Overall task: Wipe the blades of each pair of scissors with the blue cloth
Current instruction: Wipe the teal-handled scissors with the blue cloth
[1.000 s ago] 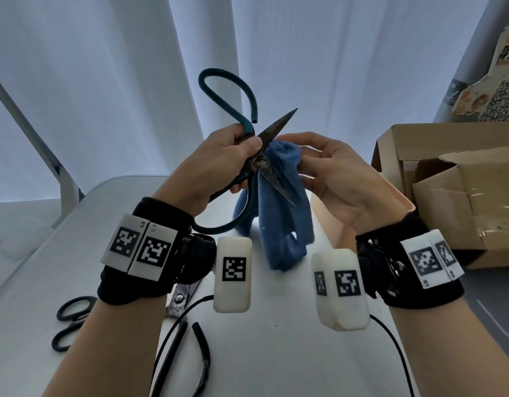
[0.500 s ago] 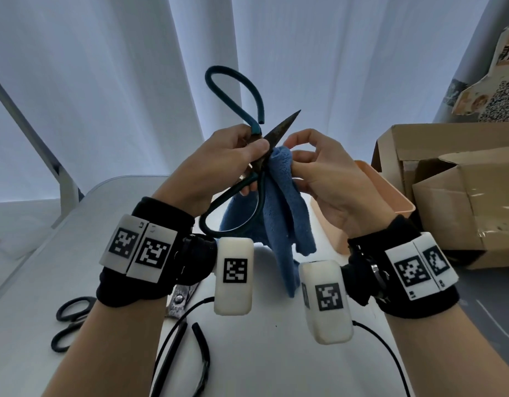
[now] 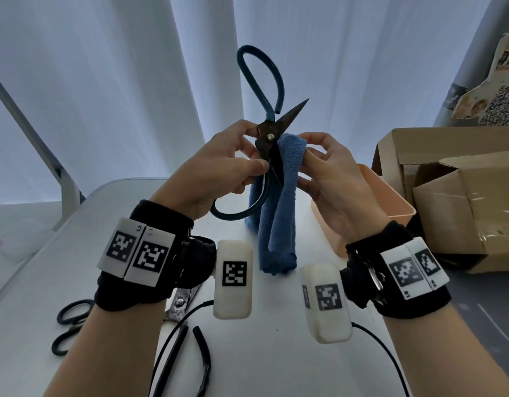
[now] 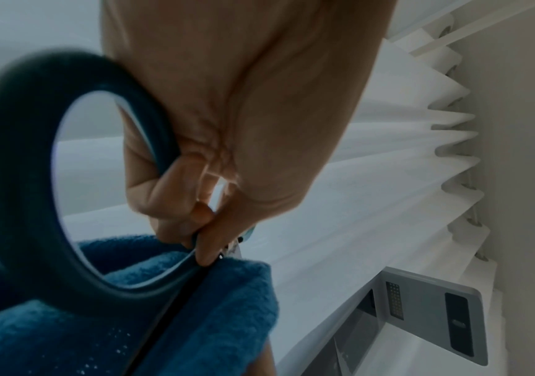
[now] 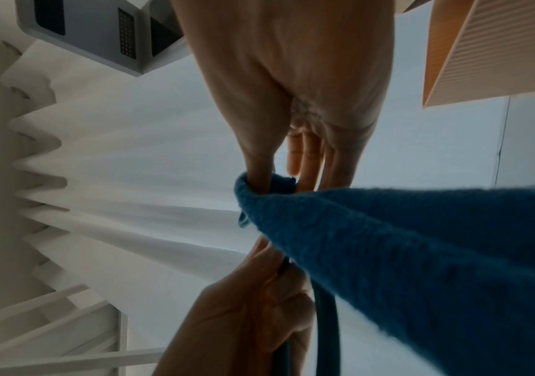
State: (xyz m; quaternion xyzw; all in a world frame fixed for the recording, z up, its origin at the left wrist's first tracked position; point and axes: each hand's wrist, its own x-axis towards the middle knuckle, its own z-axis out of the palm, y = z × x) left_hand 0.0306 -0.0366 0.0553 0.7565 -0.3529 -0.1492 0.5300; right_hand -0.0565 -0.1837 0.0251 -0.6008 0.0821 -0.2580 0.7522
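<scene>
My left hand (image 3: 236, 167) grips a pair of large scissors (image 3: 269, 136) with dark-teal loop handles and rusty blades, held up in front of me with the blades spread. One blade points up and right; the other is covered by the blue cloth (image 3: 279, 202). My right hand (image 3: 313, 161) pinches the folded cloth around that lower blade near the pivot, and the rest of the cloth hangs down. In the left wrist view my fingers (image 4: 205, 229) curl round the teal handle (image 4: 18, 203) beside the cloth (image 4: 195, 318). The right wrist view shows my right fingers (image 5: 259, 168) clamped on the cloth (image 5: 420, 254).
Black-handled scissors (image 3: 70, 325) and another pair (image 3: 181, 302) lie on the white table (image 3: 276, 353) under my left wrist, with black cables (image 3: 201, 356) near them. A peach tray (image 3: 385, 207) and cardboard boxes (image 3: 462, 196) stand at the right. White curtains hang behind.
The scissors have tilted more upright and risen a little. My right hand has slid the cloth up along the lower blade towards the pivot, so the blade is now covered.
</scene>
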